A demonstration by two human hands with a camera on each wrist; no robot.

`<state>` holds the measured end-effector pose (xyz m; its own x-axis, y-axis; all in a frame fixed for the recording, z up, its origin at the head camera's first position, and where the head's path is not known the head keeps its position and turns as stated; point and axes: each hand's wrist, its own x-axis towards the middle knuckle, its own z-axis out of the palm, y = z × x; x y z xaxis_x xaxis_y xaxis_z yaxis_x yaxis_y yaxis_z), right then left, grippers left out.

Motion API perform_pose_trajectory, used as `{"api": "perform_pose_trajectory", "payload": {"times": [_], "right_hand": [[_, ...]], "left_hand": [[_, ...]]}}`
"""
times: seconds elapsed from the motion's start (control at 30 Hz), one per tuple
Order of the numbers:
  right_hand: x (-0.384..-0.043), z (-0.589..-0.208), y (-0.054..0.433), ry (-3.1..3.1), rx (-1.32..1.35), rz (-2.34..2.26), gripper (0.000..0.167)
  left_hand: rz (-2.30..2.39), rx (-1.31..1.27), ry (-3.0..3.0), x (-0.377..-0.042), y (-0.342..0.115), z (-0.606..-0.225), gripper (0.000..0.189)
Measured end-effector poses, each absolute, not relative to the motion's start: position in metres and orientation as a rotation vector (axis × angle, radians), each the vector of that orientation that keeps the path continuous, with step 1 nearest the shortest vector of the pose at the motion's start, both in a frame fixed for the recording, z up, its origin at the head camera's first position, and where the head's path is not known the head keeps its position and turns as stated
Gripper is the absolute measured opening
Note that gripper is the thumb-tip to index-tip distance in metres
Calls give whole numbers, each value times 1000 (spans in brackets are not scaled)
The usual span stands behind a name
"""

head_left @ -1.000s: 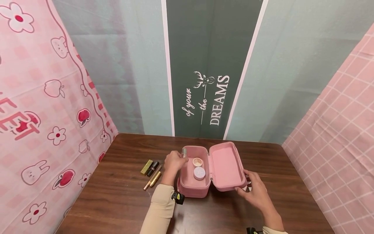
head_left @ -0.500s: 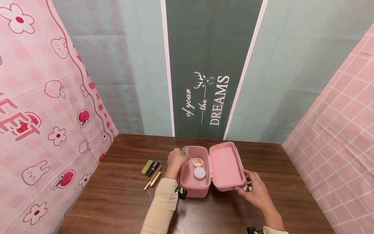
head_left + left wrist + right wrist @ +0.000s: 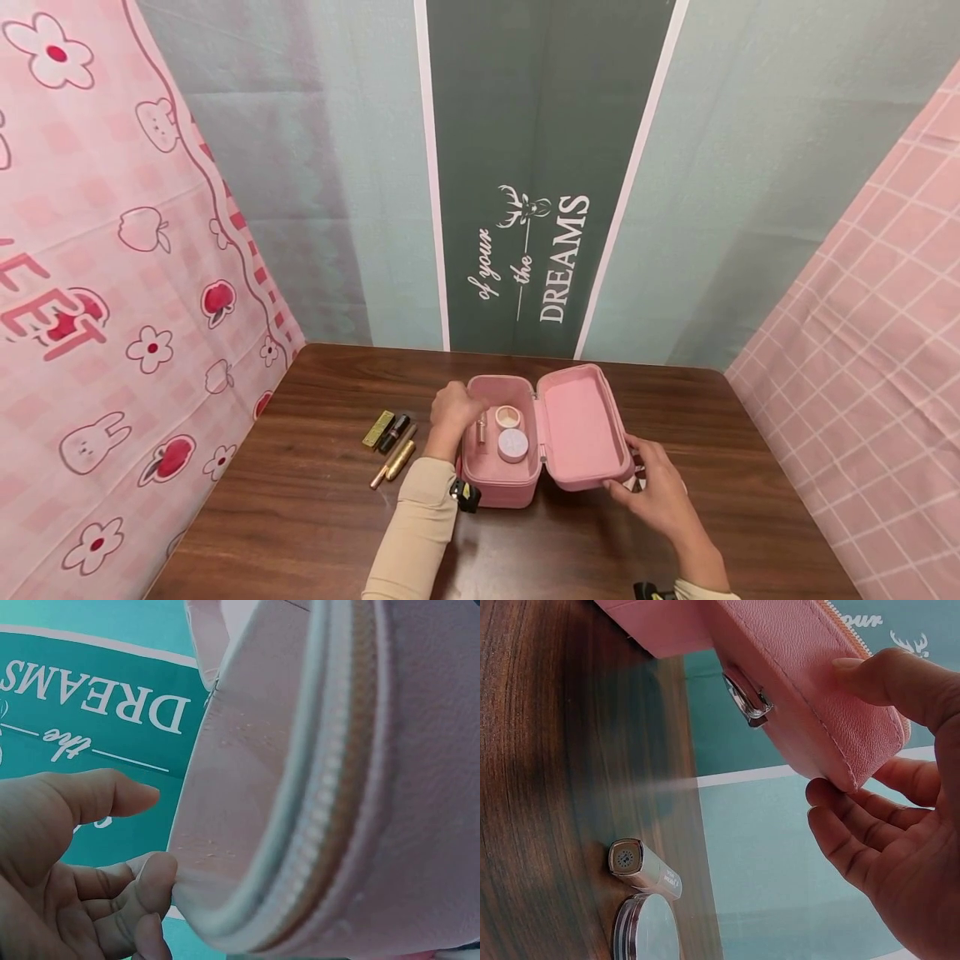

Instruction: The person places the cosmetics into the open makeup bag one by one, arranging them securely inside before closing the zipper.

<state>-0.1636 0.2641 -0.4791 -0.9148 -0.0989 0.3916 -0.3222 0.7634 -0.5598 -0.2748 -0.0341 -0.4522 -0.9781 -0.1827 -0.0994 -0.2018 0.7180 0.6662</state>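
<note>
A pink zippered makeup case (image 3: pixel 498 493) stands on the table with its lid (image 3: pixel 581 425) swung out to the right. My right hand (image 3: pixel 656 492) grips the lid's outer corner, thumb on one side and fingers on the other (image 3: pixel 900 802). At the case's left rim is my left hand (image 3: pixel 456 408); thumb and fingers stand apart with nothing between them, fingertips right at the rim (image 3: pixel 161 881). Inside the case lie a small shiny tube (image 3: pixel 482 430), a round pan palette with a pale rim (image 3: pixel 507 416) and a round lilac compact (image 3: pixel 512 445).
Left of the case lie a gold-green box (image 3: pixel 378 429), a black tube (image 3: pixel 394 433), a slim rose-gold stick (image 3: pixel 382 472) and a gold tube (image 3: pixel 401 460). Beyond the lid, a square-ended tube (image 3: pixel 645 866) and a round silver-edged container (image 3: pixel 649 930) sit on the table (image 3: pixel 547 787).
My left hand has moved slightly right over the case and let go of the tube, which now lies inside. The right hand has kept its grip on the lid.
</note>
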Motion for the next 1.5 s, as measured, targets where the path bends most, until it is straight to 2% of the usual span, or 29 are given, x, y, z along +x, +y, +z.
{"api": "perform_pose_trajectory", "payload": {"times": [0.2, 0.3, 0.53, 0.8, 1.2, 1.5], "right_hand": [[-163, -481, 265, -2612, 318, 919, 74], [-162, -481, 265, -2607, 326, 915, 73], [-162, -480, 263, -2612, 312, 910, 73], [-163, -481, 265, -2600, 325, 923, 73], [-164, -479, 266, -2604, 329, 901, 74], [-163, -481, 265, -2599, 340, 890, 73]], "left_hand": [[1155, -240, 2891, -273, -36, -453, 22], [1172, -99, 2946, -266, -40, -454, 22], [1024, 350, 3171, -234, -52, -451, 33], [826, 525, 3403, -207, -67, -469, 35], [787, 510, 3529, -185, -98, -490, 39], [577, 338, 3521, -178, -115, -498, 37]]}}
